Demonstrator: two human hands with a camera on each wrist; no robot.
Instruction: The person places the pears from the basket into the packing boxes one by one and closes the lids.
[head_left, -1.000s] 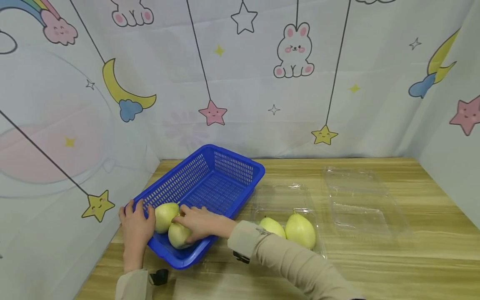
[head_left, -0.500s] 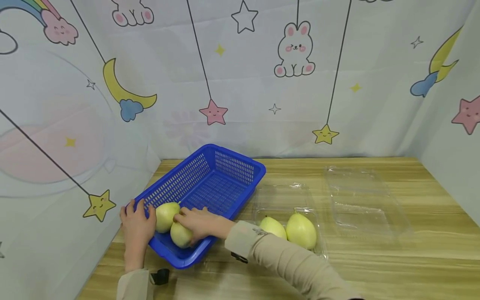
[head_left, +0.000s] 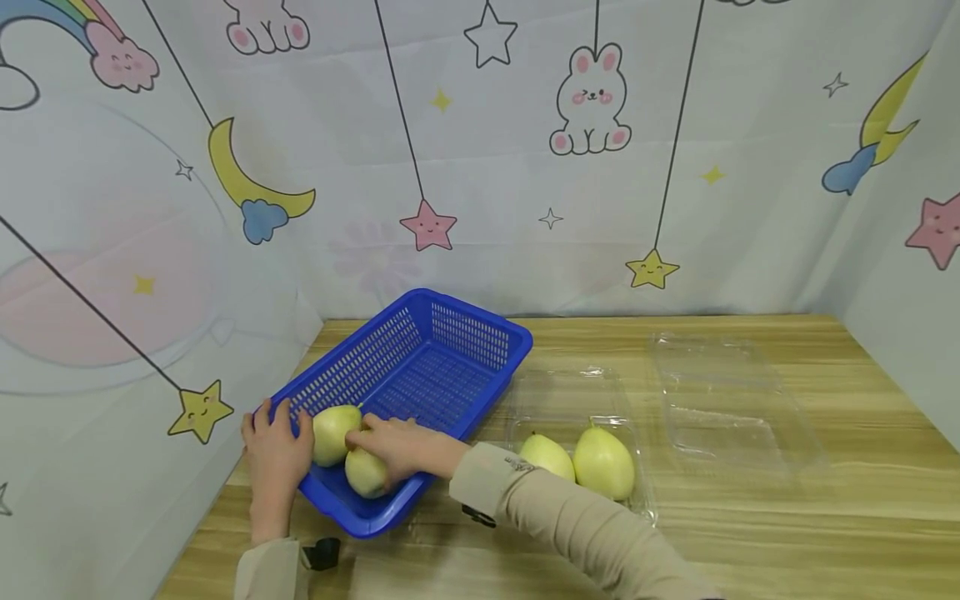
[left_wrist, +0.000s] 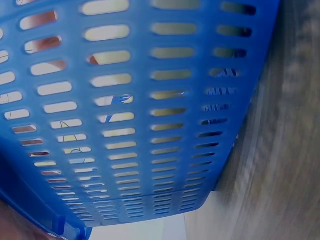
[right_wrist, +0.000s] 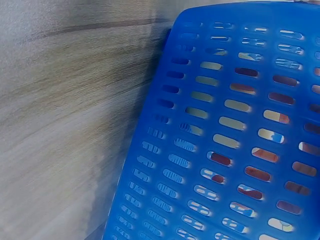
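In the head view my left hand (head_left: pixel 276 458) grips the rim of the blue plastic basket (head_left: pixel 512 337) at its near left corner, fingers spread over the edge. My right hand (head_left: pixel 401 446) reaches over the basket's right side and holds a yellow-green pear (head_left: pixel 366 475) near the bottom. Beside that one, a second pear (head_left: pixel 335 435) lies by the left wall, close to my left fingers. From outside, the left wrist view shows the slotted basket wall (left_wrist: pixel 140 202). Through the slots of the opposite wall (right_wrist: pixel 200 145) in the right wrist view, parts of the hand show.
To the right of the basket stands an open clear plastic clamshell box (head_left: pixel 570 396) with a smaller-looking pear (head_left: pixel 547 455) and a larger pear (head_left: pixel 603 464) in it. Farther right lies another clear box (head_left: pixel 720 417). Printed curtains (head_left: pixel 487 167) enclose the wooden table (head_left: pixel 847 533).
The pear under my right hand has shifted slightly to the right, away from the second pear. My left hand stays on the basket's rim.
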